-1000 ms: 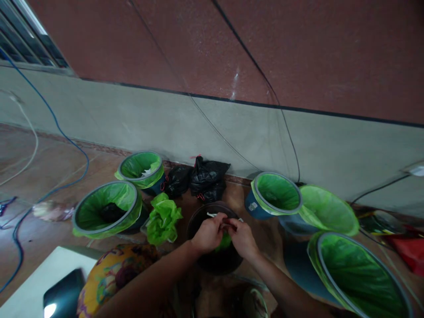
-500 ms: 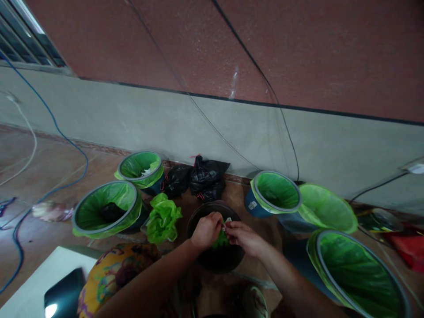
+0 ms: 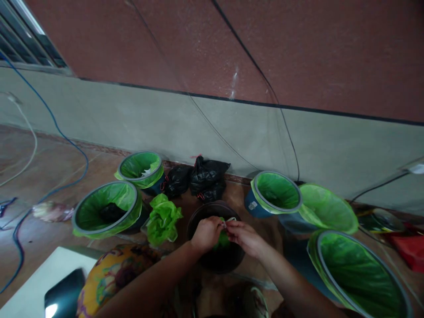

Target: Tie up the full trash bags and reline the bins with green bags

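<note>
While we are leaning over the dark bin (image 3: pixel 194 223), our two hands are meeting above its mouth. The left hand (image 3: pixel 206 234) and the right hand (image 3: pixel 245 237) are each pinching the crumpled green bag (image 3: pixel 222 240) lying inside it, fingertips closed and touching each other toward the bin's twelve o'clock side. A small white scrap (image 3: pixel 231 219) is showing there; we cannot tell which hand is gripping it.

We are counting five green-lined bins around it. Two are standing at ten o'clock: the near left bin (image 3: pixel 130 216), holding a dark lump, and the far left bin (image 3: pixel 158 175), holding something white. Three are crowding from two to four o'clock: the blue-sided bin (image 3: pixel 253 205), the tilted bin (image 3: pixel 331 212) just beside it, and the large near bin (image 3: pixel 357 274). Two knotted black bags (image 3: pixel 207 176) are lying together at twelve o'clock. One loose green bag (image 3: pixel 162 218) is sitting at nine o'clock, between the dark bin and the near left bin.

The wall (image 3: pixel 198 128) is closing off twelve o'clock right behind the black bags. Open floor (image 3: pixel 49 176) is spreading out at nine to ten o'clock, with one blue cable (image 3: pixel 81 152) and one white cable (image 3: pixel 33 132) crossing it. At seven o'clock our patterned garment (image 3: pixel 115 274) and a white surface (image 3: pixel 26 291) bearing a dark phone-like device (image 3: pixel 62 298) are hemming us in.
</note>
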The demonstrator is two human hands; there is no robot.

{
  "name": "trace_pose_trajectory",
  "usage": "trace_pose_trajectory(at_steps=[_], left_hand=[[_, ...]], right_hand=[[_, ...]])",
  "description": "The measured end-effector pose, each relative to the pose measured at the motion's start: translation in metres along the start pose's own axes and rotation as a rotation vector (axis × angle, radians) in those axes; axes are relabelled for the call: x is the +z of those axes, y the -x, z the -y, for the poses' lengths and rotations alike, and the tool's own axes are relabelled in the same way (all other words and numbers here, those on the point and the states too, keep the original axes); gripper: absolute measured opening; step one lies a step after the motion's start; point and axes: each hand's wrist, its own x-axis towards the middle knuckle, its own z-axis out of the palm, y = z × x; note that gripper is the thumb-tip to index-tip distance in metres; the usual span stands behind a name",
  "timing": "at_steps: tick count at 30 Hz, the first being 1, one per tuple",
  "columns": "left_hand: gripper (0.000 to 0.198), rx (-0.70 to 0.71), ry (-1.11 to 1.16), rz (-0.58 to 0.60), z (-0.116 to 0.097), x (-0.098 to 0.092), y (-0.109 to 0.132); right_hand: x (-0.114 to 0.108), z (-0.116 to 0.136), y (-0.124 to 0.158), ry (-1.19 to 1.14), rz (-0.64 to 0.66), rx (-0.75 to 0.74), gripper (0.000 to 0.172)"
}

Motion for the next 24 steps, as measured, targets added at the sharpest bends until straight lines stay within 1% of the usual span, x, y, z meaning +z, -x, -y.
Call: trace_pose_trajectory(at_steps=[2, 4, 6, 8, 10, 11, 13, 17, 18, 19, 20, 22, 23, 24], left_hand=[[0.027, -0.002, -0.057, 0.001, 0.001, 0.001, 0.0], [0.029, -0.003, -0.097, -0.002, 0.002, 0.001, 0.001], [0.027, -0.006, -0.122, -0.004, 0.003, 0.001, 0.002], [0.027, -0.024, -0.142, -0.006, 0.005, 0.0, 0.003], [0.027, -0.051, -0.167, 0.004, 0.007, -0.001, 0.004], [0.026, -0.065, -0.179, 0.014, 0.008, -0.001, 0.005], [0.025, -0.092, -0.199, 0.04, 0.01, -0.003, 0.005], [0.025, -0.176, -0.22, 0.099, 0.011, -0.006, 0.004], [0.024, -0.201, -0.214, 0.121, 0.012, -0.007, 0.004], [0.026, -0.223, -0.204, 0.148, 0.013, -0.006, 0.005], [0.033, -0.242, -0.192, 0.179, 0.015, -0.005, 0.005], [0.063, -0.267, -0.169, 0.241, 0.022, 0.001, 0.008], [0.077, -0.275, -0.161, 0.26, 0.026, 0.007, 0.01], [0.086, -0.28, -0.153, 0.269, 0.032, 0.014, 0.012]], right_hand=[[0.002, 0.001, 0.0, 0.016, -0.004, 0.005, 0.03], [0.002, 0.003, -0.001, 0.102, -0.033, -0.018, 0.027], [-0.001, 0.004, -0.004, 0.306, -0.104, -0.086, 0.02], [-0.008, 0.004, -0.007, 0.599, -0.204, -0.175, 0.016], [-0.014, 0.004, -0.01, 0.84, -0.276, -0.218, 0.019], [-0.016, 0.003, -0.01, 0.915, -0.293, -0.22, 0.02], [-0.018, 0.003, -0.01, 0.99, -0.297, -0.208, 0.02], [-0.016, 0.006, -0.006, 1.041, -0.329, -0.179, 0.018], [-0.016, 0.008, -0.005, 1.048, -0.35, -0.168, 0.023], [-0.015, 0.01, -0.004, 1.056, -0.366, -0.161, 0.033], [-0.015, 0.011, -0.002, 1.064, -0.366, -0.159, 0.046], [-0.011, 0.011, 0.001, 1.079, -0.31, -0.171, 0.067], [-0.008, 0.009, 0.002, 1.091, -0.26, -0.185, 0.074], [-0.005, 0.006, 0.003, 1.11, -0.207, -0.199, 0.079]])
